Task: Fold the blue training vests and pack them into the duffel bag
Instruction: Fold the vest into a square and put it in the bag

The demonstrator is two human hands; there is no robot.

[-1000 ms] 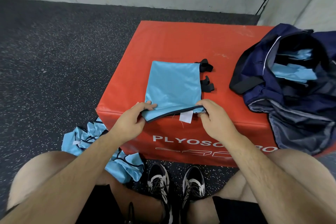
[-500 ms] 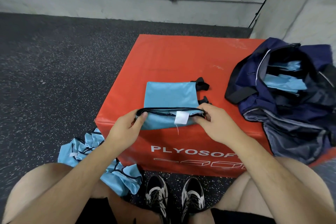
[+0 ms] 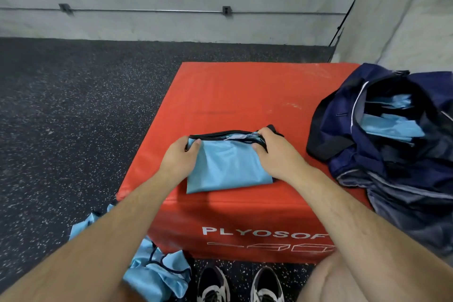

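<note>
**Work surface.** A red padded vinyl plyo box point(image 3: 245, 95) stands on a black speckled rubber floor point(image 3: 73, 117). White lettering shows on its near face.

**Item in hand.** One light-blue fabric training vest point(image 3: 228, 169) with black trim lies on the box top, close to the near edge, folded into a flat rectangle. Its far border is slightly raised, and several layers show there.

**Left hand** point(image 3: 180, 158). It grasps the vest's far left corner, with the fingers curled over the black border and the thumb on the upper layer.

**Right hand** point(image 3: 274, 154). It grasps the far right corner the same way, with the thumb on the blue cloth and the fingers tucked round the edge.

**Bag.** A navy-blue fabric duffel bag point(image 3: 348, 154) sits slumped on the right side of the box, near the right hand but not touching it. Its mouth is open, and folded light-blue vests point(image 3: 392, 127) lie inside.

**Floor.** A crumpled heap of light-blue vests point(image 3: 157, 274) lies at the box's near left corner, partly hidden by the left forearm. A pair of black-and-white trainers point(image 3: 213, 287) rests at the foot of the box.
</note>
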